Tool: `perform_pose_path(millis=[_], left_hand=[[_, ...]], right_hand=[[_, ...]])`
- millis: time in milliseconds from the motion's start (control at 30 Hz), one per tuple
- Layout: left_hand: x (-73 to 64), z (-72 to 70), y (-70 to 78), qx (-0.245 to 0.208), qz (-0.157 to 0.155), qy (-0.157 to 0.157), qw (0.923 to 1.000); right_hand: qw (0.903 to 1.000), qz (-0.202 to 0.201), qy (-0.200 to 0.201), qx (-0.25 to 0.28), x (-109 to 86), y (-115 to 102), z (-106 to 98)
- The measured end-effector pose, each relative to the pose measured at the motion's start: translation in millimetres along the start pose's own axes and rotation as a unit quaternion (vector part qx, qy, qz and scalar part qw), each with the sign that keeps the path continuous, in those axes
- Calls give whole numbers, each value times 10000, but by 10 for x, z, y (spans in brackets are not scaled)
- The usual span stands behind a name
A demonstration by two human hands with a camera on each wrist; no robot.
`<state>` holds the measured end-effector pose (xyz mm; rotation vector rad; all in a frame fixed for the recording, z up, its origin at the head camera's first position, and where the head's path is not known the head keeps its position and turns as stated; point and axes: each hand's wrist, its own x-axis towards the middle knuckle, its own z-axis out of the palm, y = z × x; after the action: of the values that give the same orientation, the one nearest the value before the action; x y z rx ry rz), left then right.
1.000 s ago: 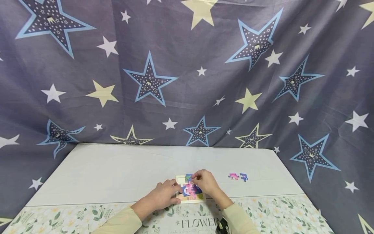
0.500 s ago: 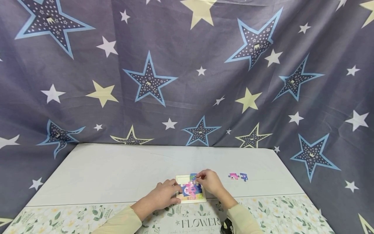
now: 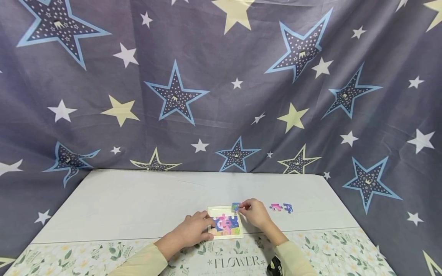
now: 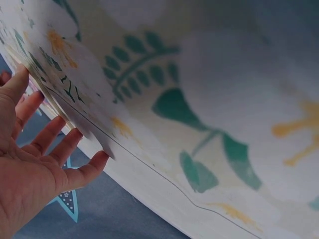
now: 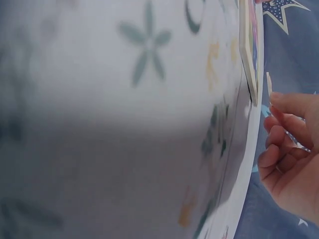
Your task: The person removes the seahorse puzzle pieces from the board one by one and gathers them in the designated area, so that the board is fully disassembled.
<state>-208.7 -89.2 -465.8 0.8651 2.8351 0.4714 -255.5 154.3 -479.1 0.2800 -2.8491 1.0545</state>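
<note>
A puzzle tray with a pale frame lies near the front of the table. Joined puzzle pieces fill its lower part with a pink figure on blue; bare pale board shows along the top. My left hand rests at the tray's left edge, and the left wrist view shows its fingers spread with the tips down along the edge. Between thumb and index finger, my right hand pinches a blue and green puzzle piece over the upper right corner. Seen edge-on in the right wrist view, that piece stands apart from the tray.
Right of the right hand lie two loose puzzle pieces, a pink one and a blue one. A floral cloth printed FLOWER covers the table's front strip. Behind the white table hangs a star-patterned curtain.
My right hand has drawn the blue and green puzzle piece rightward from the tray's upper middle to its upper right corner, baring the board there. The left hand has kept its place.
</note>
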Motion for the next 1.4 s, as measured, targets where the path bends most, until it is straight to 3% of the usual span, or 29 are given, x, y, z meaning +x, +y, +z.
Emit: perform_pose_path(millis=[800,1400], left_hand=[[24,-5,-16,15,29,-39,10000],[26,10,-15,-14,-37,-16,10000]], right_hand=[[9984,488,265,-137,-8,236,-210],[9980,514,359,-117,-43,415,-352]])
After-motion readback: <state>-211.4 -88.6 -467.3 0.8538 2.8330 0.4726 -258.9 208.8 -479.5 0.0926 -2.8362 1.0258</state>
